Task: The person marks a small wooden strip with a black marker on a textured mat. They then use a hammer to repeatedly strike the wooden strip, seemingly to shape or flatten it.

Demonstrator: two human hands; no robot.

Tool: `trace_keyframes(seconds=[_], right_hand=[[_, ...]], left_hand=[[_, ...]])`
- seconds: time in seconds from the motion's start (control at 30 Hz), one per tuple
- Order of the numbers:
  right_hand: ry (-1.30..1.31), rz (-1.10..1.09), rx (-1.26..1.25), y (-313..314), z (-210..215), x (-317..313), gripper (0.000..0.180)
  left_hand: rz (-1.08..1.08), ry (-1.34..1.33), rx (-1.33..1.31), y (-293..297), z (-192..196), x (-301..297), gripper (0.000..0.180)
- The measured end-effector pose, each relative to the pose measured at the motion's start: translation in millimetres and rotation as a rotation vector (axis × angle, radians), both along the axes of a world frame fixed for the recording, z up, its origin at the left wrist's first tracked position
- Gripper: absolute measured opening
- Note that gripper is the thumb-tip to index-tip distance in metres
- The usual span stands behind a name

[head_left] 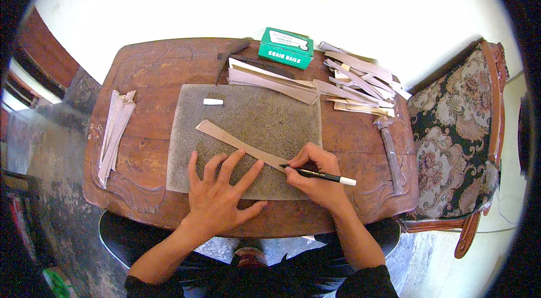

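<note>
A narrow, slightly curved strip of pale brownish material [236, 142] lies slantwise on a dark speckled board [186, 174]. My left hand [222, 185] is spread flat on the board, with its fingertips at the strip's near edge. In my right hand [318, 174] is a black marker pen [315, 174] with a white end, its tip down at the right end of the strip. My right fingers hide that end. On the board's upper left rests a small white block [213, 102].
The board sits on a carved wooden table [152, 146]. Stacked strips [116, 134] lie at left. More strips [273, 82] and a jumbled pile [360, 81] lie at the back, near a green box [286, 48]. A hammer [390, 154] lies at right, beside a floral chair [451, 134].
</note>
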State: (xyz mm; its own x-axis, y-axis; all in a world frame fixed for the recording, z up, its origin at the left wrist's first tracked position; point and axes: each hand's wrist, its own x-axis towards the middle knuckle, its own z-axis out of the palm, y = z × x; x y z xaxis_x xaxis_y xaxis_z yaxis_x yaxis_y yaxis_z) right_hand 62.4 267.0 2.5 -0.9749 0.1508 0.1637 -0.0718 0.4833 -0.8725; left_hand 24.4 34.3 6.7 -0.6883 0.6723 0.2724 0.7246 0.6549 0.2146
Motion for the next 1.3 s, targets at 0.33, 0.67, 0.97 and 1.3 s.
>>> trace_keyframes(seconds=[0.33,0.67,0.97,1.3], right_hand=[[0.032,-0.005,0.013,0.6,0.4,0.3,0.022],[0.008,-0.013,0.013,-0.5,0.8,0.1,0.022],[0.026,-0.007,0.018,-1.0,0.9,-0.4,0.022],[0.037,0.005,0.023,-1.0,0.5,-0.7,0.021]], left_hand=[[-0.005,0.006,-0.03,0.1,-0.7,-0.2,0.071],[-0.008,0.003,-0.017,-0.6,0.5,-0.5,0.07],[-0.003,0.001,-0.009,-0.3,-0.7,0.0,0.069],[-0.004,0.003,-0.027,-0.6,-0.1,0.1,0.074]])
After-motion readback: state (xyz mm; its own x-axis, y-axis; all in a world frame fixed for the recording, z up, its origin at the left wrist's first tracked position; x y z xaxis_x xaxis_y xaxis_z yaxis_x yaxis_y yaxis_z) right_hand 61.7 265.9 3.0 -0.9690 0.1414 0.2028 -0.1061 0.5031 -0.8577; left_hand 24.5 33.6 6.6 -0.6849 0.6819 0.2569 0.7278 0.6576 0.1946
